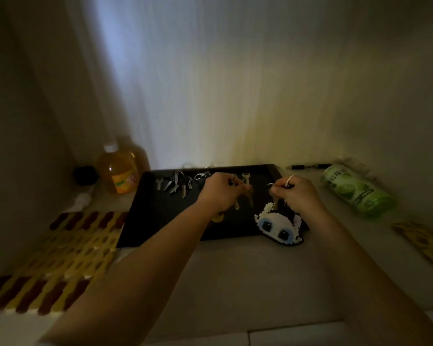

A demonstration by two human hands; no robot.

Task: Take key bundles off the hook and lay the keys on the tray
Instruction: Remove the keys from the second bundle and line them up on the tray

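Both hands (219, 192) (299, 193) curled, pinching keys (238, 202)

A flat black rectangular tray (160, 216) lies on the pale counter (235, 270), its far edge close to the wall. Along its far left part several loose silver metal keys (174, 184) lie flat, side by side, with a small metal ring clip (202, 175) just to their right. One more pale key (246, 177) lies alone near the tray's far edge. A key bundle with a white-and-black beaded animal-face charm with blue eyes (278, 227) is held above the tray's near right corner, the charm hanging tilted over the tray's edge.
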